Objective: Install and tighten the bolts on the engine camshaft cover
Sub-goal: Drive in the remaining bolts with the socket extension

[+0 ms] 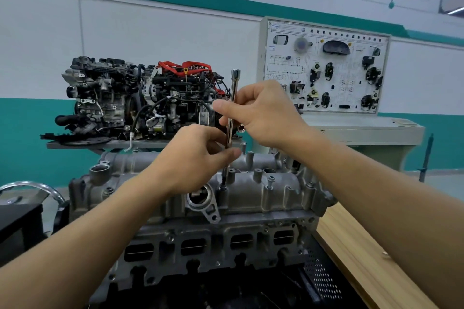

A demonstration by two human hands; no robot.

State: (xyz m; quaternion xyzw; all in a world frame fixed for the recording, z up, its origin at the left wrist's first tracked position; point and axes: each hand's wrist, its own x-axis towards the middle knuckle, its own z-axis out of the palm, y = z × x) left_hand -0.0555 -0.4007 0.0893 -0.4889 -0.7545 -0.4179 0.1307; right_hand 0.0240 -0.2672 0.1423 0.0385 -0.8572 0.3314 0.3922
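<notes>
Evidently the step in hand is running a bolt (223, 184) down by hand with the long steel bar (234, 88), which stands nearly upright over the grey cover (276, 192) in the middle of the scene. The right hand (263, 113) has its fingers (223, 106) curled round the middle of the bar. The left hand (198, 150) pinches the bar lower down between thumb and fingertips, just above the cover, so both hands are clamped on the bar. Its lower tip meets the bolt just beyond the round opening (200, 195) at the cover's near edge, though whether the tip is fully seated on the head is too small to tell. To do this well, I would hold the bar in line with the bolt, let the lower hand steady it while the upper hand twirls, and feel for a free, smooth start. Early stiffness would suggest crossed threads, so back off and try again. Another bolt (271, 179) stands proud a little to the right, so it seems wise to bring every bolt down lightly first and tighten evenly afterwards. A second engine (140, 98) sits far behind, well apart.
</notes>
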